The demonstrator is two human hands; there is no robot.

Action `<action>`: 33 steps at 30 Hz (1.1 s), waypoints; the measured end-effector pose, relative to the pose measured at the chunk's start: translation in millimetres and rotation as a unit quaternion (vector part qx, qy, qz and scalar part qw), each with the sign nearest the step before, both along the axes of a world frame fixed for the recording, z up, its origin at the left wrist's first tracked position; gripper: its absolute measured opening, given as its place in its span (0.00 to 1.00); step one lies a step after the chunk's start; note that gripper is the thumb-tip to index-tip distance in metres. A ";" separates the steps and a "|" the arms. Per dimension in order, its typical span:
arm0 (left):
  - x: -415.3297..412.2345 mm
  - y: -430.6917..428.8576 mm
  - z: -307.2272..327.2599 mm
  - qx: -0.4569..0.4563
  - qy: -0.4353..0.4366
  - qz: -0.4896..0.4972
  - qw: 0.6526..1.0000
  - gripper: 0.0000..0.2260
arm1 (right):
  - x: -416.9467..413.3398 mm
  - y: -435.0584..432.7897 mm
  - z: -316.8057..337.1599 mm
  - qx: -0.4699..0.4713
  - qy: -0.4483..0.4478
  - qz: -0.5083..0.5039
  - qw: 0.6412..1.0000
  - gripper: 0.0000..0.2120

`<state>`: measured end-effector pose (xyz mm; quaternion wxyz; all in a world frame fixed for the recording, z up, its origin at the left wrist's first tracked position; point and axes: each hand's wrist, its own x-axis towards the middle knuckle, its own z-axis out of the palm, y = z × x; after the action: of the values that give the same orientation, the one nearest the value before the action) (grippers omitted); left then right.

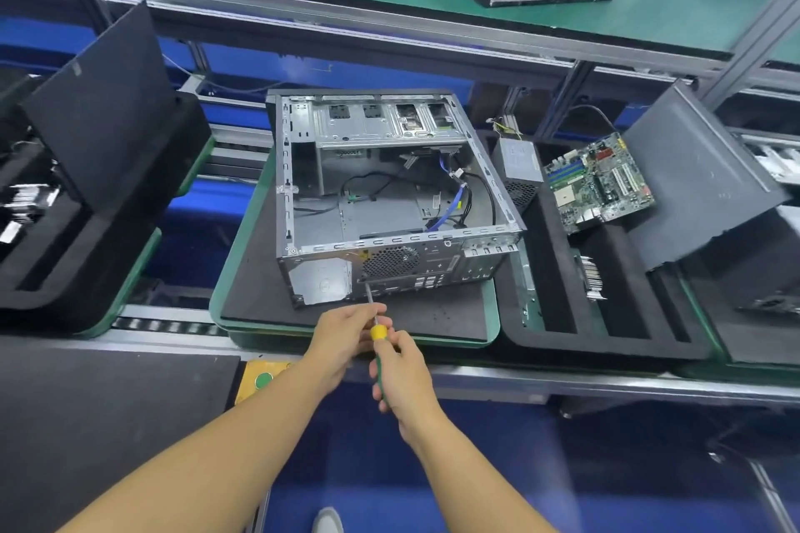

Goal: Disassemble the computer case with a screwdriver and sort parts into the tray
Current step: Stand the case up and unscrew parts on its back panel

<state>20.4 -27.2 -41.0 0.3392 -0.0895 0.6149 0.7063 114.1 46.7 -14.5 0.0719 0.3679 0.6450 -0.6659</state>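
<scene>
Head view: right hand (404, 374) grips screwdriver (379, 332) handle, left hand (346, 335) pinches shaft; keep tip square on computer case (389, 203) rear.

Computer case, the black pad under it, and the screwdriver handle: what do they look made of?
Computer case: bare sheet metal, probably steel; dull silver-grey, with stamped slots and a perforated vent.
Black pad: likely foam or rubber mat; matte, no shine.
Screwdriver: handle seems moulded plastic, smooth yellow and green; the shaft is thin grey metal.
</scene>
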 end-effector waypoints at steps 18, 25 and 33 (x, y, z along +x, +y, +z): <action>-0.5 -3.8 -0.1 0.009 -0.005 -0.009 1.000 0.08 | -0.3 -2.3 2.4 0.005 -0.013 0.000 1.000 0.11; -2.7 -3.1 0.4 0.015 -0.011 -0.017 1.000 0.08 | -1.3 0.0 3.6 0.007 -0.013 0.003 1.000 0.10; -4.6 -7.4 0.5 0.014 -0.017 -0.028 0.999 0.08 | -2.3 -3.3 0.7 0.004 -0.016 -0.006 1.000 0.11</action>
<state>15.8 -34.6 -40.5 0.3704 -0.0790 0.6013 0.7035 111.8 43.4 -13.8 0.0767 0.3822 0.6447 -0.6576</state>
